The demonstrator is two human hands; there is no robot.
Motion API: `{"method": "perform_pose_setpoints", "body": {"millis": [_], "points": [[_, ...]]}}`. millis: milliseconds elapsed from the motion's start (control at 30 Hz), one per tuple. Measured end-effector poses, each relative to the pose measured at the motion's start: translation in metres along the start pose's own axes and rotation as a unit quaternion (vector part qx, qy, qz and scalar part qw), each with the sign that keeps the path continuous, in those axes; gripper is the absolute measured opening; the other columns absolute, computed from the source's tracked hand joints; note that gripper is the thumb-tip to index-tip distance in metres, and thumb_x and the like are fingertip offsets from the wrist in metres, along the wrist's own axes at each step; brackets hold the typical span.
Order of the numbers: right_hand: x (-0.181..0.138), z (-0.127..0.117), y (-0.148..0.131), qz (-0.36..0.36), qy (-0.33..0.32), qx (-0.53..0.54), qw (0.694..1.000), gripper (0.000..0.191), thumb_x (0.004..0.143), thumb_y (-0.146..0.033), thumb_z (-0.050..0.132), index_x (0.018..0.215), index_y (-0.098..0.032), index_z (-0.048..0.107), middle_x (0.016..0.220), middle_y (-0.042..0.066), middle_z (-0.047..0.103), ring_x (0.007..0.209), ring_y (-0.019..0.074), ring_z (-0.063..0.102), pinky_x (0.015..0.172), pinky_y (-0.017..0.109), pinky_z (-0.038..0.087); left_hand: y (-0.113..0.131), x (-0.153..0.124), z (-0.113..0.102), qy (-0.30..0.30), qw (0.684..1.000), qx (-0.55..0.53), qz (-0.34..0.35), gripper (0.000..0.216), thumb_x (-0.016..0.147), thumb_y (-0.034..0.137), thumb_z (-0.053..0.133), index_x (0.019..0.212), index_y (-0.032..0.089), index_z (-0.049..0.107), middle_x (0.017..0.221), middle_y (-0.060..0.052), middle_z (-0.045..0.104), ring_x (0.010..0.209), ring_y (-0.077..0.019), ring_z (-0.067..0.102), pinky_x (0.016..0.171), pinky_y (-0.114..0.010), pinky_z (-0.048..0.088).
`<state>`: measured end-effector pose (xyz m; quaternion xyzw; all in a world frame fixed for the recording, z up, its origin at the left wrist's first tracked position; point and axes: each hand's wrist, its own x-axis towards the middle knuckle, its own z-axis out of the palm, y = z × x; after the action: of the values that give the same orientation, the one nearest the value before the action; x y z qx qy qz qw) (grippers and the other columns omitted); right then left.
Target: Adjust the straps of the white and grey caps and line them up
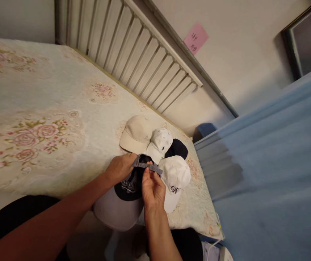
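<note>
"CK" on a white cap [175,169]; unclear writing in a gray cap [122,210], on a pink note [196,39]

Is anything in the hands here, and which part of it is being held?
A gray cap, held at its back: the left hand grips the edge beside the strap, and the right hand has its fingers on the strap.

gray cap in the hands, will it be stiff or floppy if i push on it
The gray cap is probably light, held up near its strap by the fingers. Its brim likely resists bending, keeping a broad, smooth curve. The strap, thin and narrow, should flex easily.
</note>
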<state>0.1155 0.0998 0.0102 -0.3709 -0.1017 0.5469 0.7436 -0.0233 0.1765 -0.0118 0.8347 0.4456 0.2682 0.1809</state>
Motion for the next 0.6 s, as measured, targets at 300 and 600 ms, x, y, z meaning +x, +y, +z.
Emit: {"method": "perform_pose_setpoints", "body": {"millis": [300,600], "points": [[0.003,-0.007,0.003,-0.013,-0.012,-0.038,0.999,0.031,0.068,-0.002,0.06,0.094,-0.017,0.064,0.11,0.006,0.067,0.117,0.0162,0.056,0.1,0.034,0.046,-0.001,0.0,0.0,-0.002,1.0,-0.012,-0.004,0.012,0.088,0.027,0.043,0.091,0.02,0.052,0.088,-0.005,0.063,0.083,-0.0182,0.061,0.07,-0.027,0.044],[0.006,-0.005,0.011,0.005,-0.02,-0.063,0.998,0.031,0.069,-0.004,0.064,0.096,-0.02,0.064,0.097,0.001,0.07,0.08,0.0095,0.064,0.081,0.028,0.053,-0.002,0.001,0.004,-0.003,1.0,0.019,0.0,0.011,0.088,0.026,0.042,0.09,0.019,0.05,0.087,-0.006,0.062,0.08,-0.0199,0.062,0.066,-0.028,0.043]]}}
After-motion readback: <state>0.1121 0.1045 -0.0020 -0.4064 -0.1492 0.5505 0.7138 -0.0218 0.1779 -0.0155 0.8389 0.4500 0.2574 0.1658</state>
